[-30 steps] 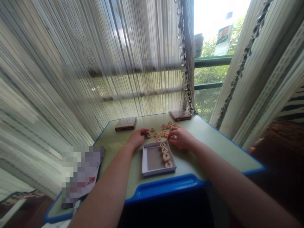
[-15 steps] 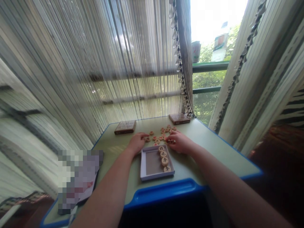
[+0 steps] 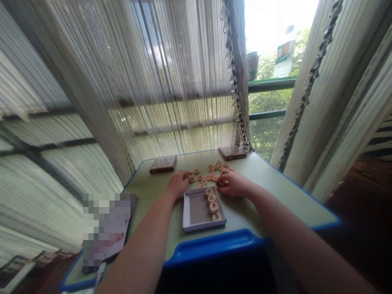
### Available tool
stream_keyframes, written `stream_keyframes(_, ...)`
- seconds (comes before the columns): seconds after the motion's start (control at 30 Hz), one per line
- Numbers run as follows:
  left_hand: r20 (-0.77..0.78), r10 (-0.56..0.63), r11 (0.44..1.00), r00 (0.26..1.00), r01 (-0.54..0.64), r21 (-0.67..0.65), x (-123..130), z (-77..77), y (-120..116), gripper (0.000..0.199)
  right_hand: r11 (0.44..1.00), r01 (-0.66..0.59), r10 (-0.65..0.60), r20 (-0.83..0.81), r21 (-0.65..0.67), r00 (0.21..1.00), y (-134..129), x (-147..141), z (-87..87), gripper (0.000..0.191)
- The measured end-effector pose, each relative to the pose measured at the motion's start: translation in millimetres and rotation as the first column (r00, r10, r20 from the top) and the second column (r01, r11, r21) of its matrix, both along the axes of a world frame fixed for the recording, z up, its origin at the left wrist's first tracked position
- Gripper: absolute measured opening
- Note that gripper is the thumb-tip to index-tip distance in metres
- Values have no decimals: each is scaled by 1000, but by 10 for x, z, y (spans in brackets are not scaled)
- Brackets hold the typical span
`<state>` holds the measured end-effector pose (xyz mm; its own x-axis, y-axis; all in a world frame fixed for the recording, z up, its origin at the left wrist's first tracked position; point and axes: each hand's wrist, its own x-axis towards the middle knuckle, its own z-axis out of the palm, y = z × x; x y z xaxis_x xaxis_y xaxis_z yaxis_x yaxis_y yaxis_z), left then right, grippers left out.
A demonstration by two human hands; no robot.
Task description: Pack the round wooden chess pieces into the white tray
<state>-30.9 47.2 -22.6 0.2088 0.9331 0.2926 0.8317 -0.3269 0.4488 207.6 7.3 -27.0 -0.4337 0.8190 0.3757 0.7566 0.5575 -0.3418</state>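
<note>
Round wooden Chinese chess pieces [image 3: 208,178] with red or dark characters lie scattered mid-table. In front of them stands a shallow open box [image 3: 197,226], pale-walled, with several dark-marked pieces [image 3: 213,207] in a column along its right side. My left hand [image 3: 178,183] rests beyond the box's back left corner, fingers apart and loosely bent, close to a dark-marked piece [image 3: 192,179]; nothing shows in it. Near the back right corner, my right hand [image 3: 232,182] has its fingers curled down around a Chinese chess piece [image 3: 221,184], mostly covered by the fingers.
Two flat brown boxes [image 3: 163,164] [image 3: 232,153] lie along the table's far edge. A partly blurred flat dark-edged object [image 3: 118,228] is at the left edge. The pale green table [image 3: 288,204] has a blue rim. String curtains [image 3: 177,81] hang behind it.
The whole view has shifted slightly. Both hands keep nearly the same places, and the pieces in the box stay in their column.
</note>
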Motion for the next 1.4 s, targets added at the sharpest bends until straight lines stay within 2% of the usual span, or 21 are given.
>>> stream_keyframes(0.07,34,32,999,999,-32,1,4,1,-14,30,999,34,-34,-30,6,999,3,16,37,13)
stream_keyframes(0.13,89,54,998,995,-55,13,4,-4,-40,31,996,91,-90,-131,4,987,-48,12,108,15)
stream_keyframes(0.2,130,76,996,989,-81,35,-7,-22,-64,33,991,129,-129,-285,-18,950,-182,-33,185,17)
stream_keyframes(0.27,158,116,991,981,-124,39,-30,-52,-61,36,995,100,-101,-414,-25,905,-395,-121,225,16)
stream_keyframes(0.37,237,190,982,953,-184,-44,-81,-95,6,35,997,36,2,-474,70,881,-766,-281,157,18)
stream_keyframes(0.43,312,194,980,930,-166,-113,-111,-105,50,32,987,83,-4,-504,135,863,-965,-355,57,27)
stream_keyframes(0.53,356,159,981,921,-108,-159,-136,-96,5,33,976,79,27,-473,204,881,-1124,-381,-66,13)
stream_keyframes(0.67,399,153,986,904,-114,-120,-134,-94,-278,33,985,68,12,-452,161,892,-1153,-351,-115,11)
stream_keyframes(0.83,354,145,988,924,-153,-5,-117,-107,-531,35,994,77,-35,-424,82,905,-1121,-365,-147,14)
stream_keyframes(1.03,253,176,983,951,-185,14,-108,-68,-543,31,994,90,-61,-391,55,918,-1120,-384,-157,13)
stream_keyframes(1.4,233,164,984,959,-177,34,-123,-120,-493,22,995,72,-43,-379,63,924,-1137,-386,-162,17)
